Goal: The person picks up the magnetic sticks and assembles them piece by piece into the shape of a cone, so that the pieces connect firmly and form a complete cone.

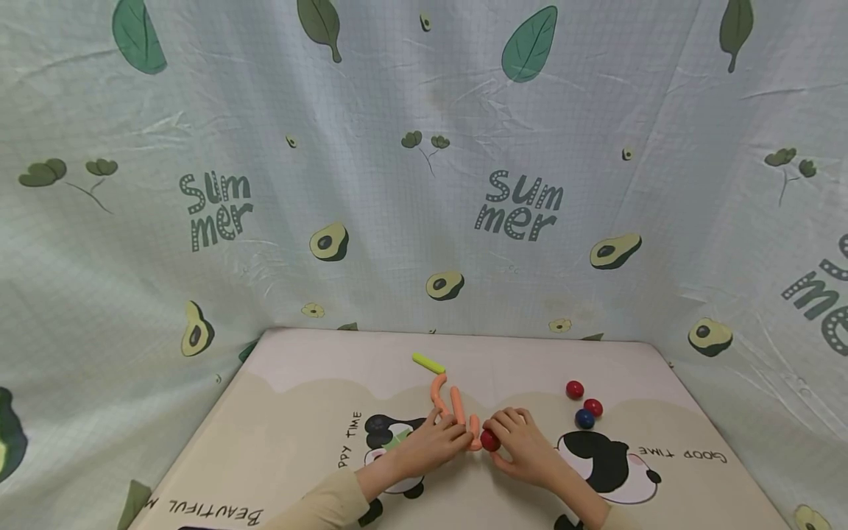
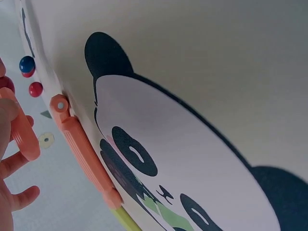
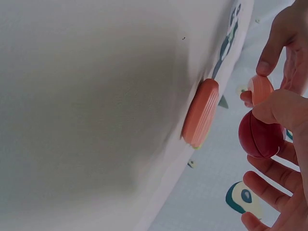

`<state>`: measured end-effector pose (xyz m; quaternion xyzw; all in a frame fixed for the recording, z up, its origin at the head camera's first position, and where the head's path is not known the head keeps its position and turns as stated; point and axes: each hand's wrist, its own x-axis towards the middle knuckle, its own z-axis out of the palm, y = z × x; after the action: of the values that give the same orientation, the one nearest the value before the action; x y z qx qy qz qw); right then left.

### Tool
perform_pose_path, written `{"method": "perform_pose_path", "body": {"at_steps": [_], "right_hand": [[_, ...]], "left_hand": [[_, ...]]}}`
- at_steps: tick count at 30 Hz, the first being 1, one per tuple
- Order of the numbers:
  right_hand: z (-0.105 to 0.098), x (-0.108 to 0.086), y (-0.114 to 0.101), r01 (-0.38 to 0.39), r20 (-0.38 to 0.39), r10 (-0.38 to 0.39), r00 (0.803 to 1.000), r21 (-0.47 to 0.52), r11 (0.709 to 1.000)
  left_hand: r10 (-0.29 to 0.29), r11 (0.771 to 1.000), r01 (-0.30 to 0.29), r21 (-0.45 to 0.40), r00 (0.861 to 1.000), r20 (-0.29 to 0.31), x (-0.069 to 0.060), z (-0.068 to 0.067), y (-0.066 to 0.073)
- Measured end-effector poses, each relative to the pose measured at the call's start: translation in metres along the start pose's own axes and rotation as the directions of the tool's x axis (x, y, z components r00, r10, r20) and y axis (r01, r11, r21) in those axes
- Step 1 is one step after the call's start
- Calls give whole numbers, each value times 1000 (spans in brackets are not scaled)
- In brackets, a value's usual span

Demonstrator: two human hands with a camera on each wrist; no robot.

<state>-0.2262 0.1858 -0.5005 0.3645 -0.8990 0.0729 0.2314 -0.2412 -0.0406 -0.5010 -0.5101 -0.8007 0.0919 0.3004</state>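
In the head view my left hand [image 1: 433, 445] pinches a short orange piece [image 1: 475, 425], whose ridged side also shows in the left wrist view [image 2: 23, 132]. My right hand [image 1: 528, 450] grips a red ball [image 1: 490, 440] with thumb and fingers. In the right wrist view the ball [image 3: 261, 134], with a groove round it, is right by the end of the orange piece [image 3: 261, 90]; whether they are joined, I cannot tell. Just beyond my left hand lie a curved orange piece [image 1: 437, 390] and a straight orange piece [image 1: 457, 403].
A yellow-green stick [image 1: 428, 363] lies at the far end of the curved orange piece. To the right on the table [image 1: 298, 368] are two red balls [image 1: 574, 389] [image 1: 592, 407] and a blue ball [image 1: 584, 419]. A patterned curtain [image 1: 397, 184] hangs behind the table.
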Motion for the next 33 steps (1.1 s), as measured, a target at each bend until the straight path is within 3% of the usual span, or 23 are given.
{"method": "perform_pose_path", "body": {"at_steps": [7, 12, 20, 33], "right_hand": [[2, 0, -3, 19, -22, -19, 1000, 8, 1000], [4, 0, -5, 4, 9, -5, 1000, 27, 1000], [5, -1, -7, 27, -3, -26, 1000, 23, 999], [5, -3, -9, 62, 26, -64, 998, 72, 996]], "left_hand": [[6, 1000, -7, -29, 999, -51, 1, 2, 1], [-3, 1000, 2, -21, 997, -71, 2, 3, 1], [-11, 1000, 11, -11, 999, -38, -1, 4, 1], [6, 996, -6, -92, 1000, -8, -8, 2, -1]]}}
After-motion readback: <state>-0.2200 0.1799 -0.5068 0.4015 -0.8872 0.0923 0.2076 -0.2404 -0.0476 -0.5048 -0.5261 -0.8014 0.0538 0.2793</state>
